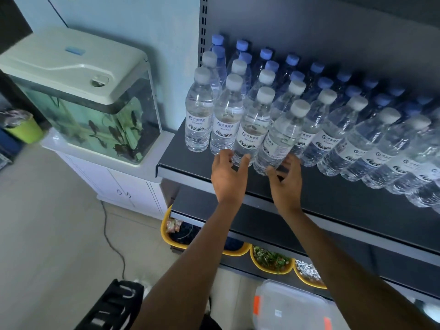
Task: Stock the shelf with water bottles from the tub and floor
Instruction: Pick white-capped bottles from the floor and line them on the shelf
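While both hands are spread at the front row, the left hand (228, 173) is pressed fingertips-first to one water bottle (250, 129) and the right hand (285, 181) cups its neighbour (279, 139). White- and blue-capped bottles are packed behind on the dark shelf (333, 198); a fish tank (100, 106) is seen alongside, a clear tub (290, 306) below.
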The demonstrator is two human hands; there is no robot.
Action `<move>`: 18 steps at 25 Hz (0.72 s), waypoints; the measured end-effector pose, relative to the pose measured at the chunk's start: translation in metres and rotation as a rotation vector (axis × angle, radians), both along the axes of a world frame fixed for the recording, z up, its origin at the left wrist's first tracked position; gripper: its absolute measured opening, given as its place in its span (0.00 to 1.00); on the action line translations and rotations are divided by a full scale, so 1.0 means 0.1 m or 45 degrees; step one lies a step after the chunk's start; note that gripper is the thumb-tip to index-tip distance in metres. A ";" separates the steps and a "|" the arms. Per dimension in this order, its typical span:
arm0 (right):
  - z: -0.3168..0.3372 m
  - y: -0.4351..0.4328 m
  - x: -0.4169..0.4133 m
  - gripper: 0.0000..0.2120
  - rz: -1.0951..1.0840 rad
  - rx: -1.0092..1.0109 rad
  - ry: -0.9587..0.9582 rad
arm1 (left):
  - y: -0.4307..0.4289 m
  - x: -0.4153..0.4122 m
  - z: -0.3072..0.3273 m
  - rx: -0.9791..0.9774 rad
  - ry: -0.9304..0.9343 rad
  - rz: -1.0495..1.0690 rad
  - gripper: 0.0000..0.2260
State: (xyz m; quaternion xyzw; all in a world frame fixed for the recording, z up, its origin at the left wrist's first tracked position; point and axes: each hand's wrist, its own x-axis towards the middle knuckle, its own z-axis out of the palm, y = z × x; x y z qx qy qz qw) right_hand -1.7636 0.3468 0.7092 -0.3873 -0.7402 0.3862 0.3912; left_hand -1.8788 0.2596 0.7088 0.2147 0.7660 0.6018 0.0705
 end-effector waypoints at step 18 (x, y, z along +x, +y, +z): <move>-0.06 0.04 -0.04 0.29 0.040 0.077 -0.027 | 0.07 -0.03 -0.04 -0.113 0.066 0.043 0.16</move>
